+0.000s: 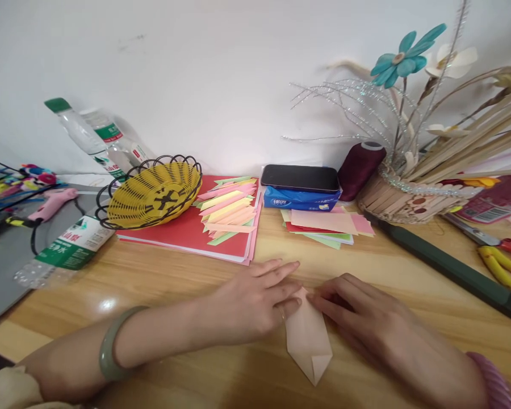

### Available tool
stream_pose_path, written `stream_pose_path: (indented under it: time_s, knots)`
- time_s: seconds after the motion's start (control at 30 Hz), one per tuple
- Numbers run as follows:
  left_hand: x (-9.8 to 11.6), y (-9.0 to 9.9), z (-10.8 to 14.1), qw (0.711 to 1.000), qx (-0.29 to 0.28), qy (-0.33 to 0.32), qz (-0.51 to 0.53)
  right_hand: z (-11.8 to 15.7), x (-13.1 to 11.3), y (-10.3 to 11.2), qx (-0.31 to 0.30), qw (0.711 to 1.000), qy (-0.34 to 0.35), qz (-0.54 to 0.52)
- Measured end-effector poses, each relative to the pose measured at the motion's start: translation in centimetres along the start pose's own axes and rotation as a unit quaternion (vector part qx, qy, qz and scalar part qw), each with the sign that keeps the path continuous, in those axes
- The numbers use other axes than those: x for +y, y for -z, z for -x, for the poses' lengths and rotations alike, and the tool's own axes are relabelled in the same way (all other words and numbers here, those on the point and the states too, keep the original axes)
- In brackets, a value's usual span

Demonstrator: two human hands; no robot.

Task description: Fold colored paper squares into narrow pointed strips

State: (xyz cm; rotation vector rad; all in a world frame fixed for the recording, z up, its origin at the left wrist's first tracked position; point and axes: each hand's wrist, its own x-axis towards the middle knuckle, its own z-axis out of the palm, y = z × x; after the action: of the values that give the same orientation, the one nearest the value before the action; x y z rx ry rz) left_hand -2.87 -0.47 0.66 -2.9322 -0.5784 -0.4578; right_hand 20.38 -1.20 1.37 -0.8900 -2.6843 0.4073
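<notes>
A peach sheet of folded paper lies on the wooden table, its corners turned in to points at the far and near ends. From the left, my left hand reaches across with fingers stretched out, the lower fingertips on the paper's upper left edge. My right hand has its fingers curled together, thumb and fingertips pressed at the upper right edge of the same paper. The underside of that grip is hidden.
Behind my hands are folded paper strips on red sheets, a yellow basket, stacked paper slips, and a phone on a blue packet. A dark green bar and scissors lie right; a cut bottle lies left.
</notes>
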Motion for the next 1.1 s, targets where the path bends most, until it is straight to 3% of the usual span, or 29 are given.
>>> stream_pose_path:
  time_s: [0.2,0.37,0.53,0.57,0.67,0.77,0.97,1.1]
  knots:
    - [-0.6,-0.2,0.1,0.999,0.010,-0.001,0.041,1.2,0.4,1.0,-0.017,1.000,0.010,0.004]
    - [-1.8,-1.1,0.2,0.992,0.018,0.017,0.120,0.6,0.0,0.8,0.018,1.000,0.011,0.023]
    - [-1.1,-0.1,-0.6,0.973,0.199,0.063,0.101,0.4,-0.5,-0.1,0.053,0.989,0.076,0.117]
    - [-0.5,0.4,-0.7,0.970,0.214,0.065,0.096,0.6,-0.6,-0.3,0.070,0.982,0.080,0.154]
    - [1.3,1.4,-0.7,0.983,0.172,0.041,0.043,1.5,-1.1,-0.5,0.109,0.958,0.075,0.253]
    - [2.5,1.2,-0.2,0.992,0.120,0.035,-0.009,2.1,-1.5,-0.5,0.114,0.949,0.062,0.286]
    - [1.9,0.0,0.1,0.991,0.114,0.056,-0.053,1.9,-0.8,-0.3,0.084,0.965,0.073,0.236]
    - [1.3,0.0,-0.1,0.987,0.121,0.100,-0.027,1.7,0.1,-0.2,0.055,0.989,0.018,0.135]
